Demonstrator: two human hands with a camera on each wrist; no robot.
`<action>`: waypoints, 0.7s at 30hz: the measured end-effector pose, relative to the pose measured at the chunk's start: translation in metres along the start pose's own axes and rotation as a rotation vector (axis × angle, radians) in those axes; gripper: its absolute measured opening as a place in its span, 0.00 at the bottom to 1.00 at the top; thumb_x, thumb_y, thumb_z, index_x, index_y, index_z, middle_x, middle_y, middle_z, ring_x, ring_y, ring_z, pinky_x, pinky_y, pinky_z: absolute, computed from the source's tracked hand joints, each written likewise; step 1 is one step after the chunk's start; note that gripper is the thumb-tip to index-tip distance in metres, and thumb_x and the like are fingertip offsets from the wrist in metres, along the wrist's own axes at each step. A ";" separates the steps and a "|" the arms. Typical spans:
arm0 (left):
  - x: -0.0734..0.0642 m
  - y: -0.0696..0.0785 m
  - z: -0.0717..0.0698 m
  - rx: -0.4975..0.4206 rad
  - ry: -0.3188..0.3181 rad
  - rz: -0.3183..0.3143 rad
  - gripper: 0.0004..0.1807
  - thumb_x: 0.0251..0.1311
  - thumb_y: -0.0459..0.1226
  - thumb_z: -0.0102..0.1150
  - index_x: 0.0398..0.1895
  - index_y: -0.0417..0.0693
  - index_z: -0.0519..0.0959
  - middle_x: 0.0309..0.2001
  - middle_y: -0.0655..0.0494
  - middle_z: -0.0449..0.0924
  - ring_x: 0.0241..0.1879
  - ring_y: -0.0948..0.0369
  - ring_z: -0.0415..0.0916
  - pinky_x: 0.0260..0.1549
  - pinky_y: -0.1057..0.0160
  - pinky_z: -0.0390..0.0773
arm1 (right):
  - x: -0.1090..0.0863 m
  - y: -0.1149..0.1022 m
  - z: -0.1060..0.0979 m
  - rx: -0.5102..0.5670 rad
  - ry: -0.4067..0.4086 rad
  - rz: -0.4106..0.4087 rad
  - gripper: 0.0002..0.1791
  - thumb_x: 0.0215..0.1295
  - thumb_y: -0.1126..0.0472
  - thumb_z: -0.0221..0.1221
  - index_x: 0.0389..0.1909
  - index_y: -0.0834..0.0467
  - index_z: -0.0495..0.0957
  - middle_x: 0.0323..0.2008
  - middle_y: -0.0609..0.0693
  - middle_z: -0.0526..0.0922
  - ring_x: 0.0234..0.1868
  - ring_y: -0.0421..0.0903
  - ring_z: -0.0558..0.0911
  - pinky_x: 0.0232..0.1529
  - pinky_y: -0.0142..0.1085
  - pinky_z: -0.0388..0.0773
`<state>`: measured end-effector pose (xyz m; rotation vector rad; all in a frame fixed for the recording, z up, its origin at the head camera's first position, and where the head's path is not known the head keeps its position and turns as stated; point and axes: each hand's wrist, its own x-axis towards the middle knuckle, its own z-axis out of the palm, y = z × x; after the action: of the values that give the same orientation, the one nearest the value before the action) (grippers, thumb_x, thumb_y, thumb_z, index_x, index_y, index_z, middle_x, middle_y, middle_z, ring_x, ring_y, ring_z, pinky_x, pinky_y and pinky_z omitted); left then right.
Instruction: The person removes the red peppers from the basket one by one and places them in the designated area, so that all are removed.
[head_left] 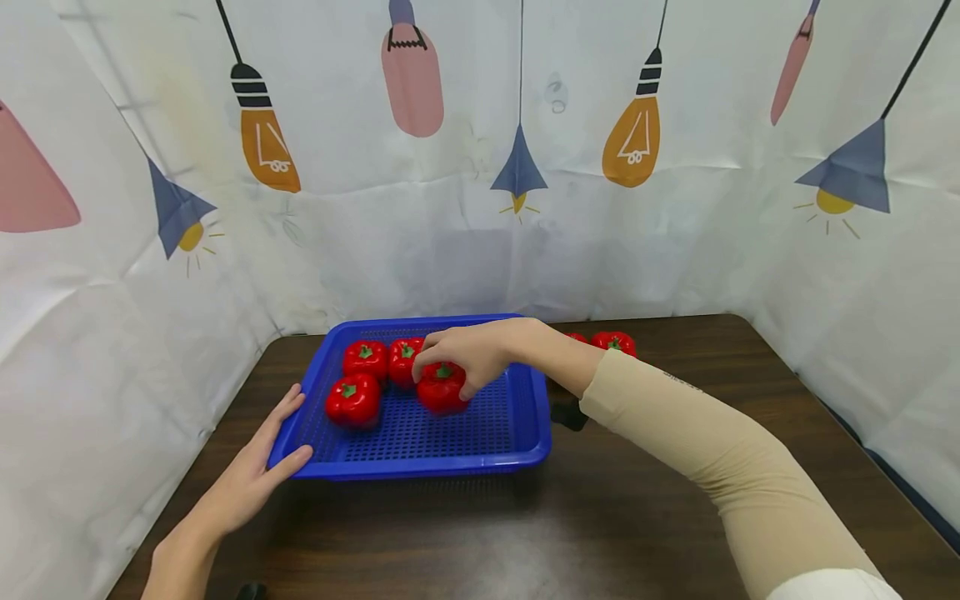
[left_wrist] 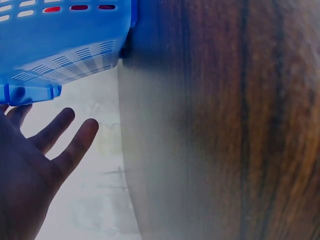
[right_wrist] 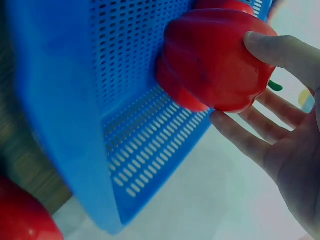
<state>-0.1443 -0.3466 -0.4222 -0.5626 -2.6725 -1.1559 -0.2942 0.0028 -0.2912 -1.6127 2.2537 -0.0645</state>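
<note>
My right hand (head_left: 483, 348) grips a red bell pepper (head_left: 442, 395) by its upper part, over the blue plastic basket (head_left: 420, 466). In the right wrist view the thumb lies on one side of this bell pepper and the fingers on the other. Within the basket sit more red bell peppers: one at the back left (head_left: 365, 359), one beside it (head_left: 402, 360) partly covered by my hand, and one at the front left (head_left: 352, 401). My left hand (head_left: 242, 487) rests at the basket's left end, fingers spread and fairly straight, thumb at the near corner.
Behind my right forearm, two red bell peppers (head_left: 615, 342) show on the dark wood table (head_left: 675, 517), partly hidden. A black object (head_left: 570, 415) lies right of the basket, and another (head_left: 251, 591) peeks in at the bottom edge. White printed cloth (head_left: 450, 250) surrounds the table.
</note>
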 end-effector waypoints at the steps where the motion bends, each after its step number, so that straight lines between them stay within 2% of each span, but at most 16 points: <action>1: 0.000 0.000 0.000 -0.002 0.000 0.001 0.41 0.72 0.34 0.57 0.84 0.56 0.50 0.83 0.56 0.40 0.78 0.62 0.42 0.60 0.84 0.48 | -0.004 0.000 0.000 0.007 0.004 0.002 0.32 0.64 0.64 0.67 0.68 0.46 0.72 0.68 0.48 0.67 0.67 0.44 0.66 0.55 0.34 0.74; 8: 0.000 -0.001 0.001 -0.013 0.004 0.009 0.41 0.72 0.33 0.57 0.83 0.54 0.50 0.83 0.50 0.40 0.78 0.63 0.42 0.61 0.84 0.48 | -0.029 0.004 -0.002 0.049 0.060 0.004 0.31 0.64 0.64 0.68 0.68 0.46 0.72 0.69 0.47 0.66 0.66 0.44 0.67 0.54 0.33 0.75; 15: -0.001 -0.001 0.002 -0.013 0.002 0.008 0.42 0.72 0.33 0.57 0.84 0.55 0.50 0.83 0.56 0.40 0.78 0.64 0.41 0.61 0.84 0.47 | -0.055 0.009 -0.009 0.040 0.129 -0.007 0.30 0.63 0.63 0.69 0.66 0.47 0.73 0.66 0.46 0.68 0.65 0.42 0.68 0.54 0.32 0.75; 21: 0.000 -0.001 0.001 -0.010 0.003 0.015 0.41 0.72 0.33 0.57 0.84 0.54 0.50 0.83 0.54 0.40 0.78 0.64 0.41 0.61 0.84 0.48 | -0.079 0.016 -0.014 0.065 0.181 0.015 0.30 0.62 0.64 0.69 0.65 0.47 0.74 0.67 0.47 0.68 0.65 0.44 0.68 0.57 0.37 0.75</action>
<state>-0.1446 -0.3467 -0.4231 -0.5802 -2.6567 -1.1660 -0.2913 0.0785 -0.2608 -1.6132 2.3710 -0.2881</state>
